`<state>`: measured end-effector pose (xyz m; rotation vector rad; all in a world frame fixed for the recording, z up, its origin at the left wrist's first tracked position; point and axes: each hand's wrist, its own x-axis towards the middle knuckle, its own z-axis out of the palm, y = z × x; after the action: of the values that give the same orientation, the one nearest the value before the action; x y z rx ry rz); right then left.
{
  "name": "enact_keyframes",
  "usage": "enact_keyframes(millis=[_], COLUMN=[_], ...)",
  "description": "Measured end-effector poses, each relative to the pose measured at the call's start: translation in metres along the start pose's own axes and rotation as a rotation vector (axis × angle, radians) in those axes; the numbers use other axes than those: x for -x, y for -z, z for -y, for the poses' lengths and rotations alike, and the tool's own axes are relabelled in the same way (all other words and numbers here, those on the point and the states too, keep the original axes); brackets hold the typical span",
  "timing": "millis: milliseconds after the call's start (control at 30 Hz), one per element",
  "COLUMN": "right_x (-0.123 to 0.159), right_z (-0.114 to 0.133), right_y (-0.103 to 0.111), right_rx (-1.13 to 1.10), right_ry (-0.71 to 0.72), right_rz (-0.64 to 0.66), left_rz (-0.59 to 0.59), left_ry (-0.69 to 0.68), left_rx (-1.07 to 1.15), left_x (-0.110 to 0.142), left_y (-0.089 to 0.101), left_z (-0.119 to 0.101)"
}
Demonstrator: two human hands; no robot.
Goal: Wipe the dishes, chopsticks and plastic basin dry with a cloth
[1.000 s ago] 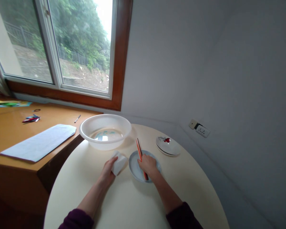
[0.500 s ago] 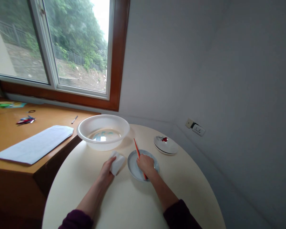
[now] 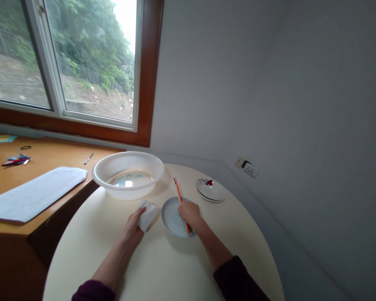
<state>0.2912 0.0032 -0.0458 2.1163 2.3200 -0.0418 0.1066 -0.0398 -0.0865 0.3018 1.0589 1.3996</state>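
My right hand [image 3: 189, 213] is closed around a pair of slim sticks that look like chopsticks [image 3: 179, 193], one orange-red and one darker. They slant over a grey-blue plate [image 3: 168, 223], and their lower ends reach its near rim. To the left, my left hand [image 3: 134, 223] grips a folded white tissue or cloth [image 3: 148, 214] between thumb and fingers, just above the table. A small gap separates the white piece from the plate.
A translucent plastic basin [image 3: 128, 192] stands behind my left hand on the round cream table [image 3: 163, 267]. White plates with a red flower [image 3: 211, 192] are stacked at the right. On the wooden desk [image 3: 59, 154] lie folded white paper [image 3: 37, 192], a pen [image 3: 88, 159] and several small colourful items [image 3: 16, 160].
The whole view has shifted, so things sit slightly further left. In my right hand the sticks have spread a little, and both now show. My left hand keeps hold of the white piece.
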Motion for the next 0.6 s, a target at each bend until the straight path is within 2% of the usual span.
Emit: enact_keyframes(millis=[200, 433, 600], right_x=[-0.001, -0.006, 0.013], right_z=[-0.023, -0.076, -0.112], right_y=[0.021, 0.043, 0.045], right_rx=[-0.004, -0.033, -0.060], right_ry=[0.014, -0.088, -0.140], right_rz=[-0.028, -0.031, -0.069], left_rz=[0.019, -0.012, -0.032], left_ry=[-0.002, 0.007, 0.003], left_rx=[-0.006, -0.013, -0.012], left_x=[0.003, 0.004, 0.005], left_y=[-0.001, -0.003, -0.003], left_z=[-0.001, -0.003, -0.003])
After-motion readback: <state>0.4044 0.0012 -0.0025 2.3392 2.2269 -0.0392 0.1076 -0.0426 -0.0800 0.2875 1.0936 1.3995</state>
